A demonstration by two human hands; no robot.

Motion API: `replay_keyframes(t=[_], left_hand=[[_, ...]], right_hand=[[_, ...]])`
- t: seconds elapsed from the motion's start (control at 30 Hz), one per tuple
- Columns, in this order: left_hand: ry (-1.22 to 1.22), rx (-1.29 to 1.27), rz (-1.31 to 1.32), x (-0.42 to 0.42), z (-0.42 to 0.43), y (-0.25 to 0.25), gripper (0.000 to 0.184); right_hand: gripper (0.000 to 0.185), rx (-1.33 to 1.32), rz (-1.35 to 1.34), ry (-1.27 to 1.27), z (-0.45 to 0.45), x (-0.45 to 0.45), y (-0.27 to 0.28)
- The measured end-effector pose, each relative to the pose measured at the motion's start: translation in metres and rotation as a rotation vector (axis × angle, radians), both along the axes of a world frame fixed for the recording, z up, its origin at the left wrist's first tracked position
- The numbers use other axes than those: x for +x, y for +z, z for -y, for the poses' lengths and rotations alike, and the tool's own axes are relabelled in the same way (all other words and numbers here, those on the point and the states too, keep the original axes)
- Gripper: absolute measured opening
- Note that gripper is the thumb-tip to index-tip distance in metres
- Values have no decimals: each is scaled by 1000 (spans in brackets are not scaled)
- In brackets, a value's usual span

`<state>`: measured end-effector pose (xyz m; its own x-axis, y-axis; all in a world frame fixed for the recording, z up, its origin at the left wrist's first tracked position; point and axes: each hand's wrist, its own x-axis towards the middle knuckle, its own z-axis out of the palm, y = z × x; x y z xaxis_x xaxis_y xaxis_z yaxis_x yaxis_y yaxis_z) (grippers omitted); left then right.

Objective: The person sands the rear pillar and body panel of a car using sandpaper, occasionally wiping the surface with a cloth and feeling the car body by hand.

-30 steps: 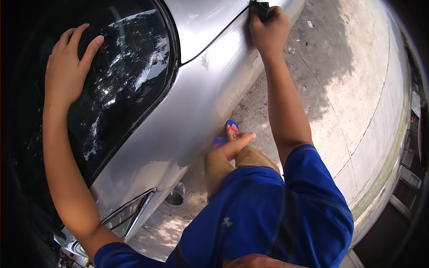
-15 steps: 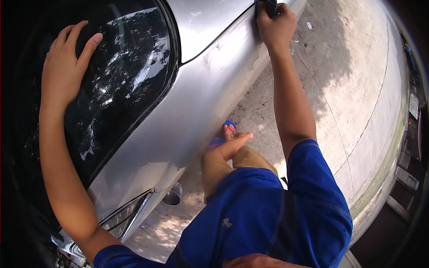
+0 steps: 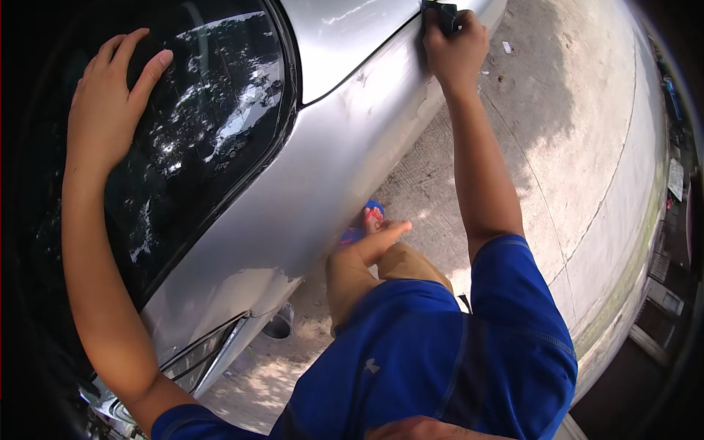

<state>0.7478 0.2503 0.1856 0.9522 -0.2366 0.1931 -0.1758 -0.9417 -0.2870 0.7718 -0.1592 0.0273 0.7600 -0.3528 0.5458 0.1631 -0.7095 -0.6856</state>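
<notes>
A silver car stands along the left, its body panel (image 3: 271, 191) running diagonally up to the right. My left hand (image 3: 106, 103) rests with fingers spread on the dark rear window glass (image 3: 213, 110), holding nothing. Near the top, my right hand (image 3: 456, 55) grips a black pad (image 3: 441, 16) against the car's side, just below the dark panel seam. The pad's underside is hidden. Patchy, dull whitish areas show on the paint close to this hand.
Grey concrete ground (image 3: 579, 139) stretches to the right of the car, partly in shade. A bucket (image 3: 280, 323) stands by the car near my legs. My sandalled foot (image 3: 372, 214) is beside the panel. Some litter (image 3: 507, 48) lies on the ground.
My right hand and the black pad have shifted very slightly, and more of the pad shows now. My left hand stays on the glass.
</notes>
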Motion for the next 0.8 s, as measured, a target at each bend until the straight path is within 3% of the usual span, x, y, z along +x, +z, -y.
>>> replay_keyframes(t=[0.07, 0.17, 0.27, 0.4, 0.53, 0.67, 0.8], left_hand=[[-30, 10, 18, 1, -4, -1, 69], [-23, 28, 68, 3, -5, -2, 69], [-37, 16, 22, -1, -3, -5, 69], [-27, 42, 64, 1, -5, -4, 70], [-36, 44, 17, 0, -2, -4, 70], [-22, 61, 57, -2, -2, -2, 69], [-1, 0, 7, -1, 1, -1, 69]], right_hand=[[17, 19, -17, -10, -1, -2, -2], [19, -179, 37, 52, -39, -44, 3], [21, -43, 12, 7, 11, 4, 6], [30, -350, 57, 64, -42, -62, 0], [25, 28, -57, -23, 18, 7, -8], [26, -64, -18, 87, -39, -49, -10], [27, 88, -42, 3, 11, 5, 5]])
